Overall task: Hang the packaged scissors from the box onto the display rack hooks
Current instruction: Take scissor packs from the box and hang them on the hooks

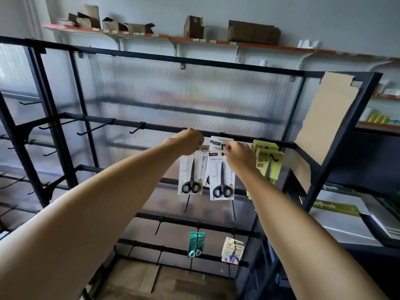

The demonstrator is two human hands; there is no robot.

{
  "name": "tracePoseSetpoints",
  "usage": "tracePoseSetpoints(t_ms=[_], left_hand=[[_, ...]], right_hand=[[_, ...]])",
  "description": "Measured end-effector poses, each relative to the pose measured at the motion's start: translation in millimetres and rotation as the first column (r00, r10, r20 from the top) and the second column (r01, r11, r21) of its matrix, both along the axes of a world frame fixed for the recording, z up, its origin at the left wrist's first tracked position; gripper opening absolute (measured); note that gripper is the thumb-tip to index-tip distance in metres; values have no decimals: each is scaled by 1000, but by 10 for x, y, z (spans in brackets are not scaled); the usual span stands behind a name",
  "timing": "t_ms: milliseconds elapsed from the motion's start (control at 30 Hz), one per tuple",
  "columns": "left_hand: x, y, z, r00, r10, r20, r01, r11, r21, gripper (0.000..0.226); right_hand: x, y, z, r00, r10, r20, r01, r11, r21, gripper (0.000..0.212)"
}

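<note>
Pinching 2 light, stiff carded scissors packs [221, 176] by their top tabs, left hand [188, 140] and right hand [239, 155] fingers were curled shut at 12 o'clock.

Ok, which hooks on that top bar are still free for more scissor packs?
Three bare hooks stand on the bar left of the left hand. It is crowded to the right: white packs at both hands, the right hand pinching one, then yellow-green packs beside the rack's end post.
</note>
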State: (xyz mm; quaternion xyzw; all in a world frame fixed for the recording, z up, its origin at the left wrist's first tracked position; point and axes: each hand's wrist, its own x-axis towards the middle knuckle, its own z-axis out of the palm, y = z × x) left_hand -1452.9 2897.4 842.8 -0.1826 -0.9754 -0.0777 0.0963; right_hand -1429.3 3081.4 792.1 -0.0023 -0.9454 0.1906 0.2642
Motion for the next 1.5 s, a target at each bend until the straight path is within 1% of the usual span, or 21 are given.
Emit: tracePoseSetpoints(t_ms=[100,233,300,367,400,467,500,533,600,667,800,900,933,1033,1100,1267,1433,1500], left_hand=[[-73,6,52,999,-50,19,51,998,-23,25],[-121,11,135,991,-124,54,126,991,-35,19],[-151,-9,141,988,-146,53,150,986,-73,16],[-171,-28,134,984,-171,53,176,978,-111,21],[-177,-37,127,982,-181,57,186,976,-114,27],[-159,-58,121,979,-189,80,198,974,-114,39],[-151,-59,112,976,-196,92,206,972,-113,41],[-141,-50,100,973,-206,100,216,970,-110,38],[-114,-10,94,968,-228,107,238,966,-97,27],[-73,42,107,964,-257,70,262,962,-76,16],[-14,201,114,958,-287,-17,286,958,-27,14],[51,333,92,957,-287,-31,287,958,-24,9],[67,372,65,960,-277,-30,276,961,-31,9],[78,449,-58,972,-229,-51,229,973,10,22],[65,489,-113,980,-192,-60,195,980,48,21],[47,530,-114,980,-196,-36,199,974,108,22],[0,555,-146,981,-188,-55,195,970,148,19],[-34,527,-167,976,-210,-53,216,960,180,19]], right_hand=[[-78,0,19,999,-41,-22,42,999,25,25],[-198,-7,39,997,-74,-8,74,992,99,18],[-249,-22,56,996,-91,-15,92,990,110,20],[-285,-43,76,995,-97,-24,99,991,90,21],[-305,-50,79,994,-106,-32,108,990,88,21],[-321,-84,99,990,-134,-51,140,980,144,21],[-317,-94,106,989,-140,-52,147,975,165,20],[-312,-93,104,990,-135,-45,141,975,170,20],[-286,-62,101,994,-111,-19,113,980,164,20],[-250,8,89,997,-77,1,76,986,151,19],[-139,133,54,998,-56,41,51,992,119,16],[-51,182,30,997,-25,70,18,993,113,22],[-29,202,13,997,-12,77,3,994,111,25],[18,247,-23,995,38,94,-44,997,70,36],[29,257,-37,994,50,94,-56,996,68,40],[10,258,-55,991,58,117,-67,994,82,37],[-26,271,-39,992,14,129,-30,992,123,22],[-60,270,-61,992,24,125,-40,992,120,22]])
